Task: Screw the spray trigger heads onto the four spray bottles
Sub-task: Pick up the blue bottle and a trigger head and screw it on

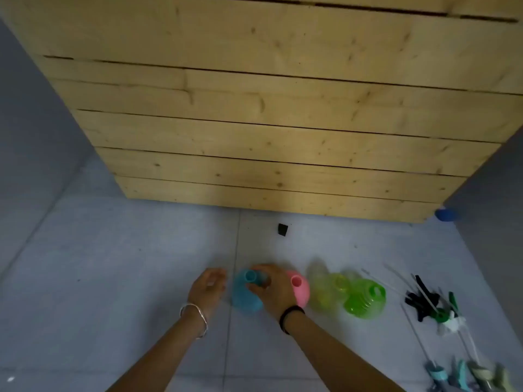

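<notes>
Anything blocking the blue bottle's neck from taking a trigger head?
Yes. The right hand wraps the blue bottle at its neck, fingers partly over the opening. The trigger heads lie far right, beyond the pink bottle and the green bottles.

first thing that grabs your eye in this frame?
The row of bright bottles on the grey floor: blue bottle, pink bottle, yellow bottle, green bottle, all uncapped. The right hand grips the blue one's neck; the left hand hovers beside it. Trigger heads lie right.
</notes>
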The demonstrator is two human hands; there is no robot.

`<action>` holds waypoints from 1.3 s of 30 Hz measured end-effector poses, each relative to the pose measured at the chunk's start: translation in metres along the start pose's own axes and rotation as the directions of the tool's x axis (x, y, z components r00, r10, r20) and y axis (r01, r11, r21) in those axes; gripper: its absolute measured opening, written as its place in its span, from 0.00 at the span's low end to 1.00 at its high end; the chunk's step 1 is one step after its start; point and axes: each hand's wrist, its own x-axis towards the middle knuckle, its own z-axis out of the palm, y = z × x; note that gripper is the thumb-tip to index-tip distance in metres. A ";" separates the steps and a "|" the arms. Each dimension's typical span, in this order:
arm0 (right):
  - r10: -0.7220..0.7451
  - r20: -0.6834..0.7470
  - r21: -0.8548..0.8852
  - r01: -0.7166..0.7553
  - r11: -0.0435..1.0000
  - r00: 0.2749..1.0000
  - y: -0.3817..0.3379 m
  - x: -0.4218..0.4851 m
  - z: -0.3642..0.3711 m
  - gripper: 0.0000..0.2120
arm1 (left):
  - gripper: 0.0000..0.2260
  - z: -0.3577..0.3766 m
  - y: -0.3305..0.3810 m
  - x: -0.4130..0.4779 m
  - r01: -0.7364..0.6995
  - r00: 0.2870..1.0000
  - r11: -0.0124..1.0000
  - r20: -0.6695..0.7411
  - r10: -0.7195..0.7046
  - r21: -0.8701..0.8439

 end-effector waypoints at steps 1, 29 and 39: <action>0.011 -0.003 0.048 -0.011 0.999 1.000 -0.006 -0.003 -0.004 0.16 | 0.03 -0.001 0.005 -0.002 -0.052 0.999 0.999 0.003 0.052 -0.001; 0.744 -0.289 0.805 -0.267 0.529 0.602 0.206 -0.212 -0.258 0.18 | 0.35 0.250 -0.025 -0.093 -0.223 0.614 0.885 0.764 -0.199 0.410; 0.813 -0.468 0.692 -0.429 0.581 0.346 0.255 -0.162 -0.234 0.44 | 0.35 0.266 -0.050 -0.084 -0.200 0.645 0.895 0.742 -0.185 0.397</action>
